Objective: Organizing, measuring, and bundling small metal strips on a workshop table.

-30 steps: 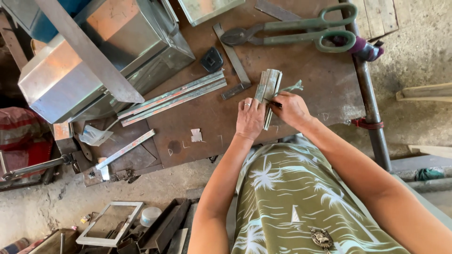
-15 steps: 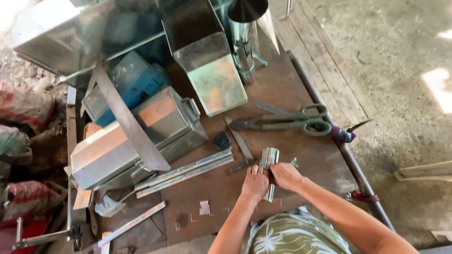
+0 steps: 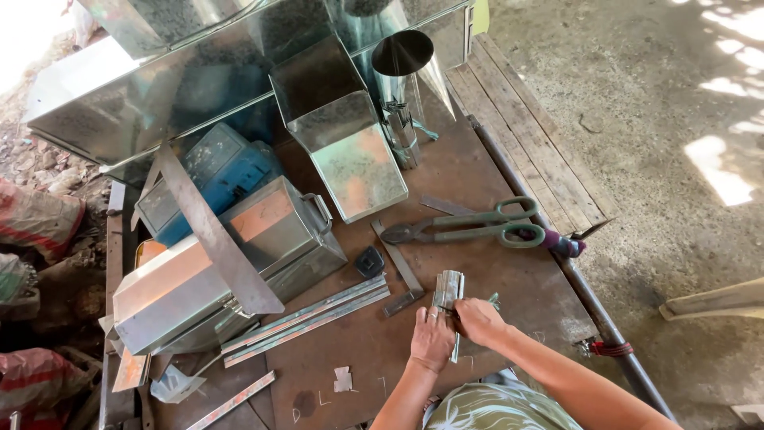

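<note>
Your left hand (image 3: 432,338) and right hand (image 3: 476,318) both have their fingers closed on the narrow folded metal strip (image 3: 447,291) at the tabletop's (image 3: 525,287) near edge, its folding apparently unfinished, while the green-handled snips (image 3: 465,225) lie unused beyond.

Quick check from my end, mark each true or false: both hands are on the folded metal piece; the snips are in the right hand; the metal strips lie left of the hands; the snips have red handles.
1. Both hands, left hand and right hand, are on the folded metal piece. True.
2. The snips are in the right hand. False: they lie on the table, beyond the hands.
3. The metal strips lie left of the hands. True.
4. The snips have red handles. False: green.
</note>
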